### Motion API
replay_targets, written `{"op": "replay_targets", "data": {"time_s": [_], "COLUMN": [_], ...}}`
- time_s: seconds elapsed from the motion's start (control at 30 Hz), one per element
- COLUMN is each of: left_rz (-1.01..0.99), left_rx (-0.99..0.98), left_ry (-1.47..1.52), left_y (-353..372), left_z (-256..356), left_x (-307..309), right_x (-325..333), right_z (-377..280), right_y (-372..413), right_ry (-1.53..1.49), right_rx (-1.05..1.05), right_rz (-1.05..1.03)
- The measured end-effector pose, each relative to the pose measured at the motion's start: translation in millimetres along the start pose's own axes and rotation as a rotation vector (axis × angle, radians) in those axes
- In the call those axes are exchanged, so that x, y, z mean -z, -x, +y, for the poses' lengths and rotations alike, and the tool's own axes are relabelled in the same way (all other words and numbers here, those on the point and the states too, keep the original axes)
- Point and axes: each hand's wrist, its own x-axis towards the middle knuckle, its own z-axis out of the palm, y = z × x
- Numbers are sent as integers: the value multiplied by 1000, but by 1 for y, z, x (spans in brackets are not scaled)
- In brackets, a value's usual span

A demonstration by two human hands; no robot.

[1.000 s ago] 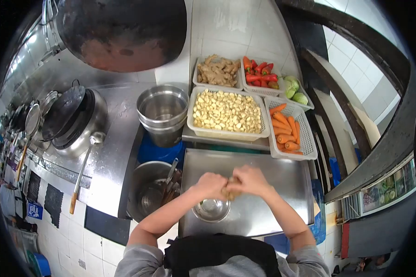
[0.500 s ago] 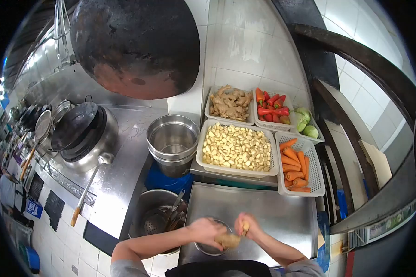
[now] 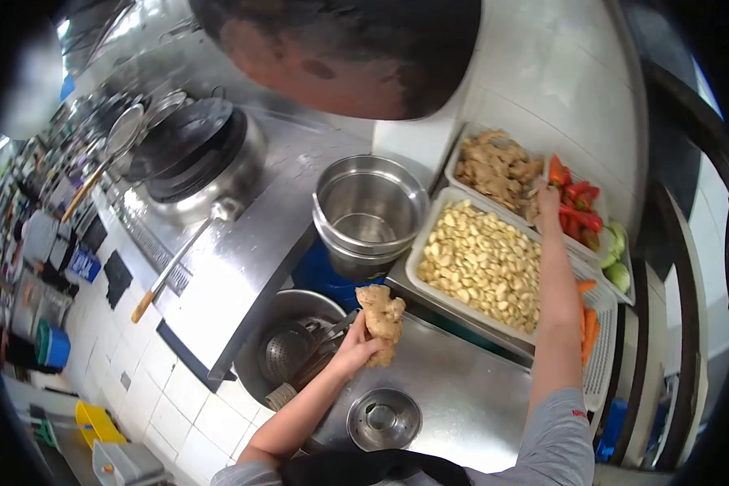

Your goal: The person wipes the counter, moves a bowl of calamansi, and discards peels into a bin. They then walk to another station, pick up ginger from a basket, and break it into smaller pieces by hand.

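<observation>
A large, knobbly piece of ginger [image 3: 381, 316] stands upright in my left hand [image 3: 356, 350], whose fingers are wrapped round its lower part. My right hand [image 3: 547, 197] reaches far forward to the corner of the ginger basket [image 3: 452, 172], against the heap of ginger [image 3: 498, 168]. Its fingers are small and partly hidden there, so I cannot make out whether they grip a piece. Below my left hand, a round metal bowl [image 3: 385, 419] sits on the steel worktop [image 3: 470, 405], with a small dark bit inside.
Peeled garlic cloves [image 3: 482, 263] fill a white tray under my right forearm. Red peppers [image 3: 579, 202], carrots [image 3: 589, 332] and green cabbages [image 3: 616, 247] are at the right. Stacked steel pots [image 3: 371, 202] and a pot with a perforated ladle [image 3: 287, 352] stand left. A wok [image 3: 190, 142] lies beyond.
My right hand has gone from above the bowl to the ginger basket. My left hand has lifted the ginger away from the bowl, and the view has turned.
</observation>
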Motion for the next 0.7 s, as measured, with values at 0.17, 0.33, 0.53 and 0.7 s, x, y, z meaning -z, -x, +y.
{"op": "replay_targets", "data": {"time_s": [0.17,0.33,0.53,0.7], "left_rz": [7,52,-10,-136], "left_rx": [-27,-4,-201,-22], "left_ry": [-13,-19,-344,-528], "left_y": [3,-5,8,21], "left_z": [-10,-5,1,1], "left_x": [12,-8,-34,-23], "right_x": [-10,-7,5,-1], "right_z": [-22,-129,-130,-103], "right_y": [2,196,379,401], "right_ry": [244,-397,20,-395], "right_rx": [106,337,322,96], "right_rz": [223,-235,-869,-917]}}
